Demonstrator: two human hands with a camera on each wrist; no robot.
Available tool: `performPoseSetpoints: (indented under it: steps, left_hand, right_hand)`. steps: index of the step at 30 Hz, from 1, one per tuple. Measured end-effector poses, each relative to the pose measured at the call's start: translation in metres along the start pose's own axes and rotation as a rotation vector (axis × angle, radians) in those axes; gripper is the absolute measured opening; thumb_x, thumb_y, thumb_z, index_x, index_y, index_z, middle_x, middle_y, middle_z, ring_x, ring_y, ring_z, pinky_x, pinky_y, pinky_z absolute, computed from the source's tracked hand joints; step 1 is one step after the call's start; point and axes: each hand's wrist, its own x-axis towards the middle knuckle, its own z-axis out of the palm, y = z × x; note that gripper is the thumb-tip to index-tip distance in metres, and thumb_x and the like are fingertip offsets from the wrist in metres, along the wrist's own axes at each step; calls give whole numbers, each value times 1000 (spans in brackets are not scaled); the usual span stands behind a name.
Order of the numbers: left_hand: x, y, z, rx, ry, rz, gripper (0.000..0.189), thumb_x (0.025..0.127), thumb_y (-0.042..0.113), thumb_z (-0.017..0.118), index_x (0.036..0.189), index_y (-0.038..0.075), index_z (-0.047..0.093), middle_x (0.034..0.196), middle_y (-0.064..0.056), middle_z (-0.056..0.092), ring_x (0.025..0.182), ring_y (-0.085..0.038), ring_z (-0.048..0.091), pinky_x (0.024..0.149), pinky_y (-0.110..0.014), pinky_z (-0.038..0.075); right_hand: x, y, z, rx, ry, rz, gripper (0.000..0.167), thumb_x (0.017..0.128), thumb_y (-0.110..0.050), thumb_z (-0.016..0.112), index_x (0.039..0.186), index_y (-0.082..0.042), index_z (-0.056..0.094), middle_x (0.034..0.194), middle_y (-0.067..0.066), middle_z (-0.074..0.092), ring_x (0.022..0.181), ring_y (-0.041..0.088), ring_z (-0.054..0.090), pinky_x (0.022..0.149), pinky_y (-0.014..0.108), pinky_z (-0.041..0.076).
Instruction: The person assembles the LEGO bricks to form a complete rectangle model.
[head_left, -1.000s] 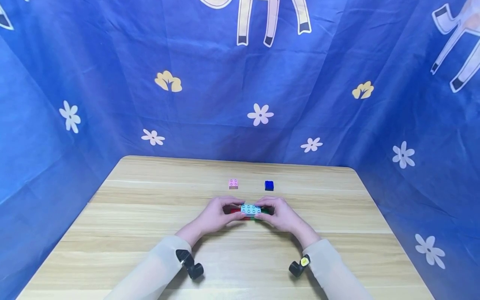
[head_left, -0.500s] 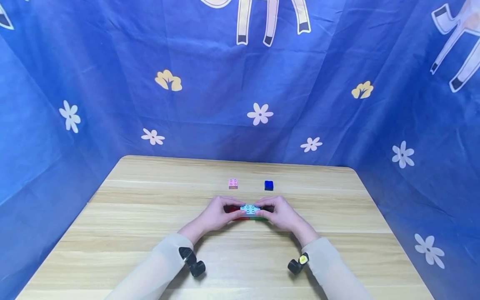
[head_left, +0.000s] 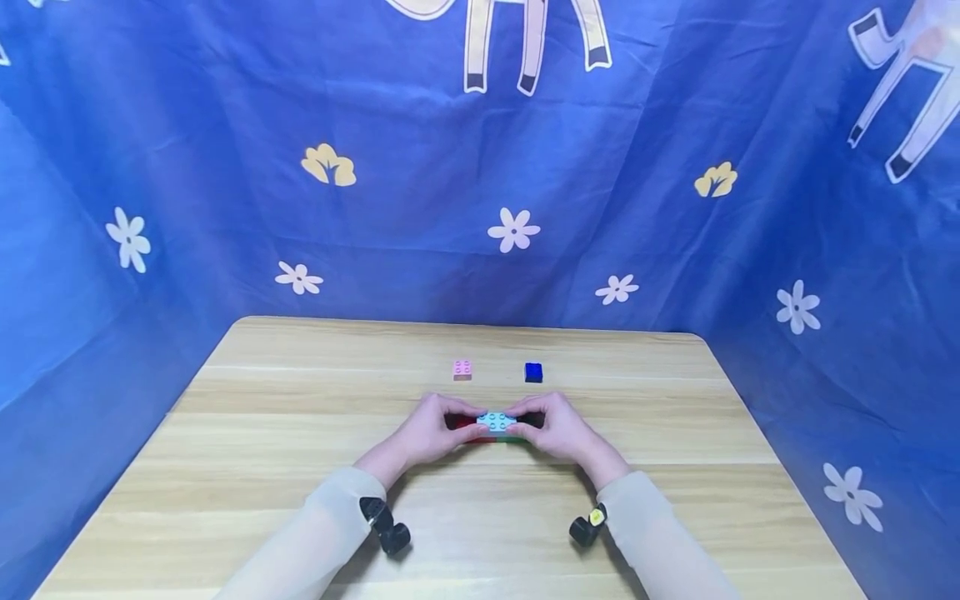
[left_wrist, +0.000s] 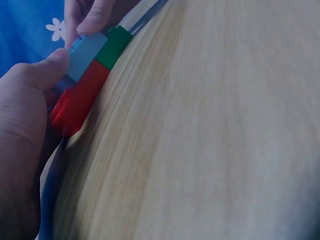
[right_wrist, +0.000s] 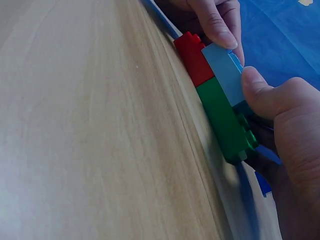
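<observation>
A light blue toy building brick [head_left: 497, 423] lies across a red brick [left_wrist: 82, 100] and a green brick [right_wrist: 220, 117], which sit end to end on the table. My left hand [head_left: 429, 432] pinches the left end of the light blue brick, thumb at the near upper edge and fingers behind. At its other end my right hand [head_left: 561, 429] holds it the same way. In the right wrist view the light blue brick looks flush on the lower two, bridging their joint. The thumbs and fingertips cover its end studs.
Farther back on the wooden table [head_left: 300, 367] lie a small pink brick [head_left: 462, 370] and a small dark blue brick [head_left: 533, 372]. A blue patterned cloth [head_left: 420, 250] hangs behind the table and along both sides.
Both thumbs have shifted inward over the light blue brick's ends, so fewer studs show. The hands still hold it in about the same place. The head view has shifted slightly.
</observation>
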Motion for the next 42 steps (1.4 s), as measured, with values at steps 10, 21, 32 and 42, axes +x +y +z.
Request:
performPoseSetpoints:
  steps: [10,21,32,42]
  left_hand:
    - [-1,7,-6,44,-14,14,28,92,38,86,113,19,84,103,13,79,95,-3,71,81,-29,57]
    - [0,11,-9,77,-50,36,30,94,40,84,115,18,84,104,12,79,95,-4,71,82,-29,57]
    - [-2,10,-6,131,-52,6,33,93,44,83,117,21,83,104,15,78,95,-3,68,84,-30,55]
    - [-3,8,-4,64,-40,0,32,93,41,84,117,20,83,102,14,78,92,-3,69,81,-28,56]
  right_hand:
    - [2,-5,-1,-63,-17,-27,24,93,-26,85,116,-19,84,113,-9,77,110,12,69,104,41,52]
    - [-1,-10,-6,-88,-57,-44,26,96,-25,82,120,-18,82,116,-9,76,111,11,69,101,39,53]
    - [-3,-4,-4,31,-63,-11,28,96,-30,83,122,-19,81,114,-10,77,108,12,69,99,38,54]
    - [-2,-6,-13,63,-43,1,35,93,-27,85,122,-9,80,116,-2,77,110,18,70,100,40,55]
